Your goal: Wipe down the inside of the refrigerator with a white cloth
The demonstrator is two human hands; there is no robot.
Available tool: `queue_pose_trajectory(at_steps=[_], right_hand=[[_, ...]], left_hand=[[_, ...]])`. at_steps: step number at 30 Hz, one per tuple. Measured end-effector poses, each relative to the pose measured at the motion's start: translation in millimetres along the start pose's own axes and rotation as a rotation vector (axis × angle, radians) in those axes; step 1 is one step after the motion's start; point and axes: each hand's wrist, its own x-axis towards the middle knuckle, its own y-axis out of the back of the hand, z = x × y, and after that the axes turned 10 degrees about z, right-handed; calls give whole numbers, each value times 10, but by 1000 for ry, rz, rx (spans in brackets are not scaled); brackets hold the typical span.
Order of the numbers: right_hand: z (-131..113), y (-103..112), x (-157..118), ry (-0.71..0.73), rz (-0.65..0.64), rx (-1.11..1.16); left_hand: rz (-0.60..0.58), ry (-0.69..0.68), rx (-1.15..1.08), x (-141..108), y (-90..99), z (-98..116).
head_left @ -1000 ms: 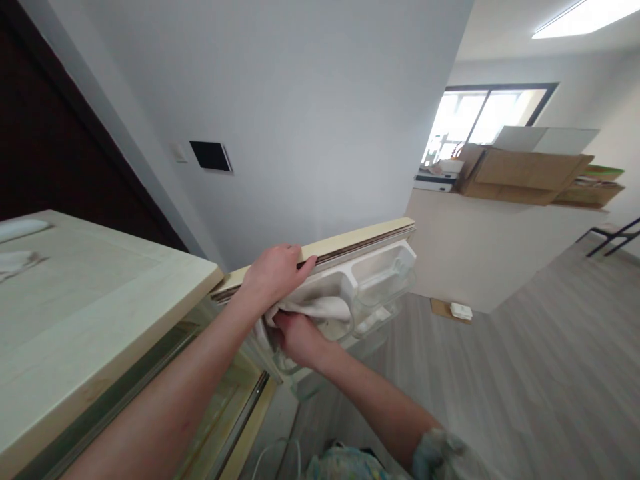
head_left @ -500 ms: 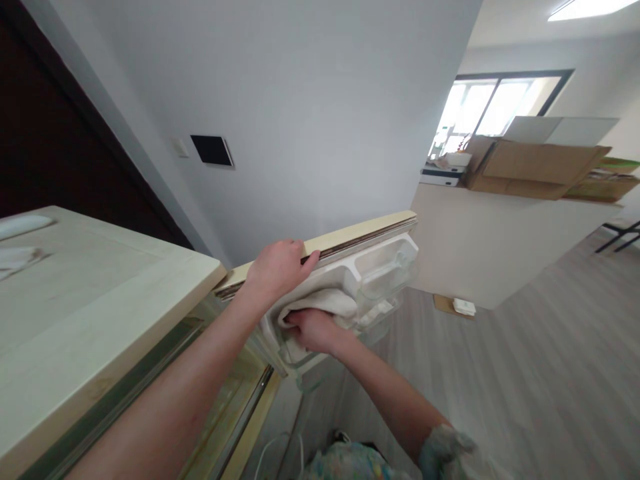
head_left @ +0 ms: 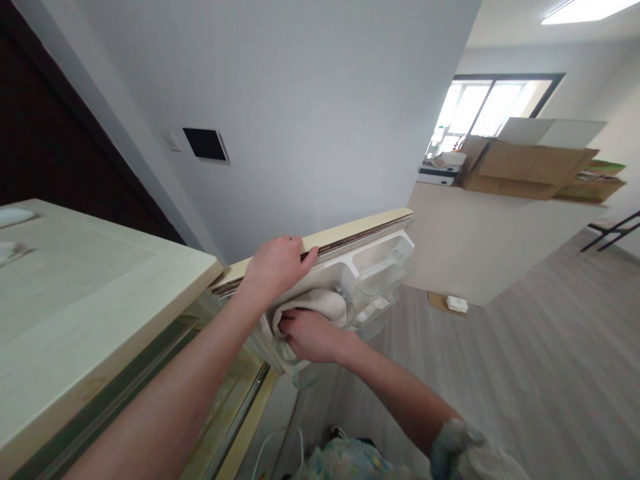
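Near the middle of the frame, the left hand (head_left: 277,263) is closed over the top edge of the open refrigerator door (head_left: 367,225), thumb laid on the inner side, while just below it the right hand (head_left: 315,335) holds a pale cloth (head_left: 327,303) with its fingers tucked into a fold. The cloth lies inside the left compartment (head_left: 325,277) of the door's upper row, bunched around the knuckles and bulging toward the divider. If this is wiping, as it appears, it should go best with the left hand's hold kept firm so the door cannot swing on its hinge, and with the cloth folded into a pad small enough to reach the corners; pressing along the base and walls, rather than outward on the clear front, would spare that thin-looking part, and loose folds are best gathered so they do not snag on the rim. Much is out of sight: the right fingertips vanish into the cloth, the left fingers beyond the edge cannot be seen, and the compartment's floor is covered. A white item (head_left: 374,309) in the lower row, right of the cloth, is hard to make out; it may be another cloth or a packet. At the left border, two pale objects on the refrigerator top (head_left: 125,280) are cut off.
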Motion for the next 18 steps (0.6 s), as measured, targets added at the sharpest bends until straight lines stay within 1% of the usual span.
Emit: queue_pose_trajectory(at_steps=[2,3,4,6,8,9,10,12,14,15,16,18], right_hand=[[-16,-107,88,-41,157,61],[-15,-159,115,-65,211,96],[-11,-204,128,-87,235,122],[0,-253,121,-117,213,136],[-6,-229,98,-110,146,121],[-19,-193,92,-103,137,121],[-37,-147,92,-99,150,131],[-81,-63,110,-91,233,193],[-111,-44,139,-102,344,298],[-114,-69,151,-121,372,354],[-108,-113,160,-157,377,400],[-87,-224,169,-263,328,441]], left_hand=[[-6,0,3,-2,-1,7],[-7,-3,4,-3,-1,10],[-6,-6,4,-3,-2,13],[-3,-13,-1,-3,-1,14],[1,-24,-5,-2,-1,6],[1,-29,-5,-2,-2,-1],[4,-33,-3,-1,-6,-8],[11,-39,6,3,-19,-20],[11,-43,13,8,-35,-25],[9,-43,17,11,-42,-25],[7,-43,18,13,-46,-24],[2,-46,20,15,-48,-23]])
